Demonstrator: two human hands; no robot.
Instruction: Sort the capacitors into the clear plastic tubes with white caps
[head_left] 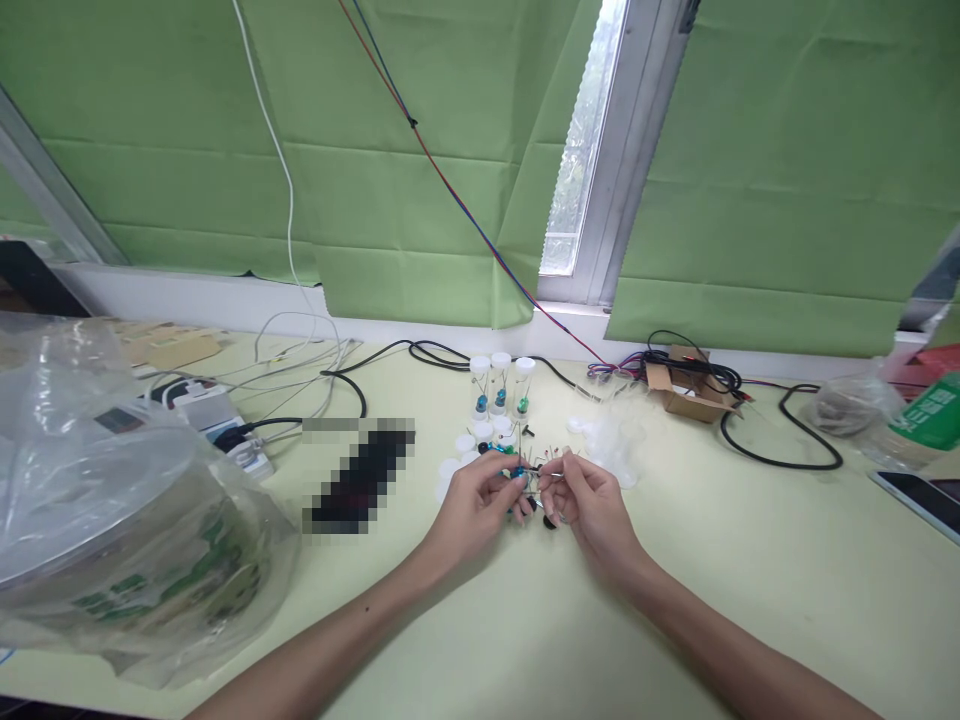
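Note:
Both my hands meet over the middle of the pale green table [750, 560]. My left hand [474, 498] is closed in a pinch on a small blue electronic part with thin wire legs [517, 471]. My right hand [589, 497] is also pinched, its fingertips on the wire legs of the same part. Small loose parts, blue and black [551, 521], lie on the table just under the hands. Three clear vials with white caps [500, 384] stand upright behind the hands, and several white caps [466, 443] lie beside them.
A large clear plastic bag over a round container [112, 520] fills the left. A power strip with cables [217, 415] lies behind it. A small cardboard box with wires [686, 385] and a black cable [780, 455] sit at the right; a dark tablet [926, 497] lies far right.

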